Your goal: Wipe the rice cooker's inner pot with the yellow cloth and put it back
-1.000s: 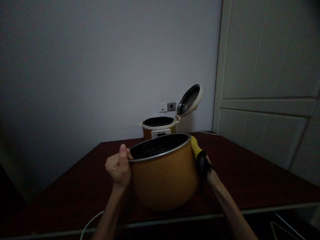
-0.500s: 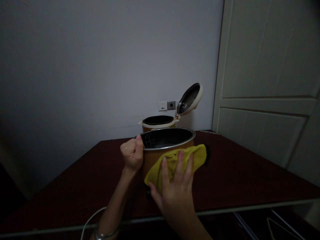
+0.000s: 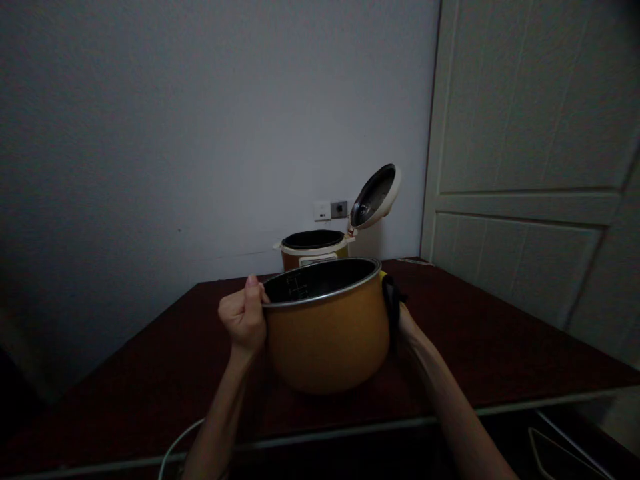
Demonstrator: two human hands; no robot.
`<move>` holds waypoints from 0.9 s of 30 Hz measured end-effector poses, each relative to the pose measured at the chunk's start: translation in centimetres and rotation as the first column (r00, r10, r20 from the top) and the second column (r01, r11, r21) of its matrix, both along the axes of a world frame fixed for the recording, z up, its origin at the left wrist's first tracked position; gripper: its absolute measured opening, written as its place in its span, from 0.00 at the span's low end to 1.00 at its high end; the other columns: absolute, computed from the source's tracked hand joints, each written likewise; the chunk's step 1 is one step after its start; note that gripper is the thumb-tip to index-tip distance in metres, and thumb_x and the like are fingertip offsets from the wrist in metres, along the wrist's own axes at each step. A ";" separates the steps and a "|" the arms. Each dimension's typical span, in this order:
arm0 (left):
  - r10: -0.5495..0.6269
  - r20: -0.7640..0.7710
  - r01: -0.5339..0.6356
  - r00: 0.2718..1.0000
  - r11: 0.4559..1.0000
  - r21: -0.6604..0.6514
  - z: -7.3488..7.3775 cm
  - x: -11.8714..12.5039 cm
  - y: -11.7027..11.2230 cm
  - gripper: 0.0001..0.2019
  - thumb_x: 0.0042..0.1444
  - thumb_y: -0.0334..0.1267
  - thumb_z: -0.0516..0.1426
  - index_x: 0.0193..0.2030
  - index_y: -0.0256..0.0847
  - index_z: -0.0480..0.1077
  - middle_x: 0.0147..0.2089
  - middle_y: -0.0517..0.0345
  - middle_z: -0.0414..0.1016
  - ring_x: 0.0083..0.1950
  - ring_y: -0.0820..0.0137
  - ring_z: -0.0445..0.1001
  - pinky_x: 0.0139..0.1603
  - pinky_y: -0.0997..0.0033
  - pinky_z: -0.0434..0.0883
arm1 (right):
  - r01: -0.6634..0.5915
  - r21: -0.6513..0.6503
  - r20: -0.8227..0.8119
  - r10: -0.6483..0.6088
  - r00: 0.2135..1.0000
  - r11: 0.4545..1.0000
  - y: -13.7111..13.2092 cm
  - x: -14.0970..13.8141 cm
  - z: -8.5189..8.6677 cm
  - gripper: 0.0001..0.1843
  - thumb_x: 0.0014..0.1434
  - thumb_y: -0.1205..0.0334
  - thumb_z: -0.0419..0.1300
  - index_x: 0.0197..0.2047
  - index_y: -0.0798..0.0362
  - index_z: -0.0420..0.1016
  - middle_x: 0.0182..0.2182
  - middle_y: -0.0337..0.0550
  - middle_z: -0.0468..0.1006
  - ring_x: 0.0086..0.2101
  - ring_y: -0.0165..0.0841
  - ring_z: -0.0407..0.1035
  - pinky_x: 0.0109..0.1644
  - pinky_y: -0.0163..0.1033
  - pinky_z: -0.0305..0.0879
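I hold an orange inner cooking pot (image 3: 327, 330) with a dark inside and a metal rim above the dark red table (image 3: 500, 340). My left hand (image 3: 244, 319) is closed on the pot's left rim, thumb up. My right hand (image 3: 403, 325) is behind the pot's right side, mostly hidden, pressing a yellow and black cloth (image 3: 389, 299) against the pot's wall. Only a sliver of that cloth shows.
A rice cooker body (image 3: 313, 247) stands at the table's far edge with its lid (image 3: 376, 195) hinged open. A wall socket (image 3: 332, 211) is behind it. A white door (image 3: 530, 167) is on the right. A white cable (image 3: 180, 440) loops below the near table edge.
Half a second ago my right hand spread the cloth over the pot's front; now hand and cloth are back at the right side, and the pot sits nearer and tilted toward me.
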State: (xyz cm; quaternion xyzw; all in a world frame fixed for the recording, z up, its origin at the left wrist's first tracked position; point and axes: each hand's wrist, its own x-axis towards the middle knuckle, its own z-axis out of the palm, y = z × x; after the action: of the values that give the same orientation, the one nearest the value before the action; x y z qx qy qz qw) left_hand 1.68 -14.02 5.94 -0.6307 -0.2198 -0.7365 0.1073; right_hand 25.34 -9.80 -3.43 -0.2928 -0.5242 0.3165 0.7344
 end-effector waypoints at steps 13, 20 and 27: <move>0.135 -0.040 -0.133 0.990 0.990 0.039 -0.3 1.7 0.4 0.24 0.60 0.32 0.50 0.11 0.37 0.57 0.13 0.65 0.57 0.14 0.82 0.57 0.17 0.78 0.54 | 0.531 0.398 0.454 -0.663 0.595 0.748 -9.2 -4.9 0.1 0.38 0.64 0.53 0.46 0.70 0.56 0.33 0.68 0.55 0.38 0.65 0.51 0.33 0.63 0.65 0.41; 0.162 -0.103 -0.153 0.981 0.984 0.093 -0.1 3.0 -0.7 0.23 0.59 0.31 0.50 0.11 0.37 0.57 0.13 0.66 0.56 0.13 0.82 0.56 0.18 0.78 0.54 | 0.589 0.710 0.350 -0.919 0.181 0.387 -10.7 -10.1 0.1 0.44 0.56 0.52 0.57 0.69 0.59 0.42 0.67 0.64 0.33 0.63 0.66 0.32 0.54 0.73 0.49; 0.102 -0.079 -0.098 0.992 0.994 0.046 0.1 1.8 -2.1 0.23 0.58 0.31 0.52 0.11 0.37 0.57 0.12 0.66 0.56 0.13 0.82 0.56 0.17 0.78 0.55 | 0.424 0.401 0.293 -0.553 0.780 0.812 -7.8 -3.1 1.4 0.32 0.63 0.53 0.46 0.68 0.54 0.47 0.65 0.52 0.52 0.64 0.46 0.45 0.64 0.59 0.46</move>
State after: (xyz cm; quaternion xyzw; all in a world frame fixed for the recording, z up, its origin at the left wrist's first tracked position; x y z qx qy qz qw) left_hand 3.50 -16.13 6.03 -0.6460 -0.2311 -0.7083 0.1660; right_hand 22.24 -17.62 -2.06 -0.3575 -0.6096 -0.0409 0.7064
